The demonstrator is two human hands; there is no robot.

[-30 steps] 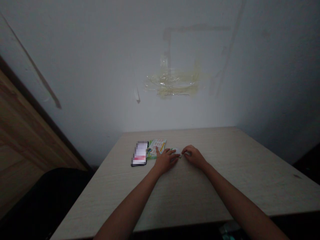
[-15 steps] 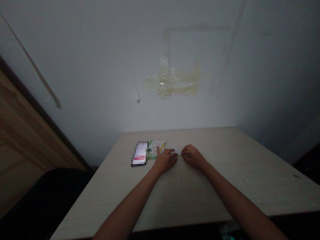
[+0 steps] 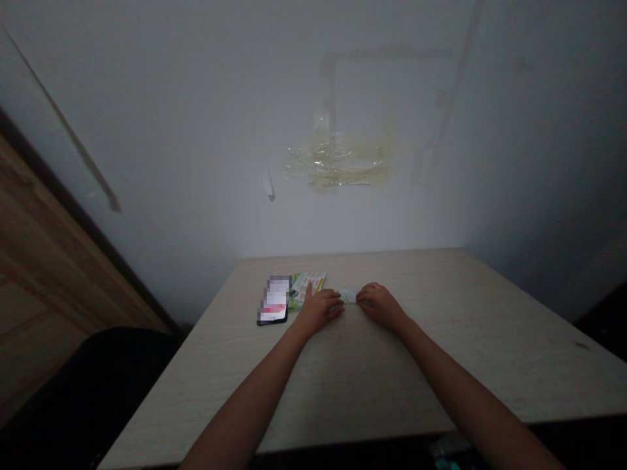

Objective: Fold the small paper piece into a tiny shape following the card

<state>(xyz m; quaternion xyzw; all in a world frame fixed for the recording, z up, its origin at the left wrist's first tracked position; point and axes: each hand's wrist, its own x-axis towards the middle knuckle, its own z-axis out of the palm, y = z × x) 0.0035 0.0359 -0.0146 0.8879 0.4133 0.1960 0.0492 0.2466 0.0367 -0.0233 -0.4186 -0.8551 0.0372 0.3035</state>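
A small pale piece of printed paper (image 3: pixel 349 296) lies flat on the table between my two hands. My left hand (image 3: pixel 319 311) rests at its left end, thumb spread away and fingers stretched towards it. At the right end, the curled fingers of my right hand (image 3: pixel 379 304) pinch the paper's edge; the fingertips are partly hidden. Just beyond my left thumb is a printed leaflet (image 3: pixel 307 282) in white, green and yellow, partly covered by that hand. A phone (image 3: pixel 275 299) with a lit, blurred-out screen lies left of the leaflet.
The pale wooden table (image 3: pixel 416 385) meets a grey wall (image 3: pixel 196 130) at its far edge. Clear tape (image 3: pixel 337 163) is stuck on the wall. To the left stand a black chair-like shape (image 3: pixel 108 378) and a brown wooden panel (image 3: pixel 44 261).
My left hand has slid slightly left, so more of the small paper shows between the hands. My right hand has barely moved.
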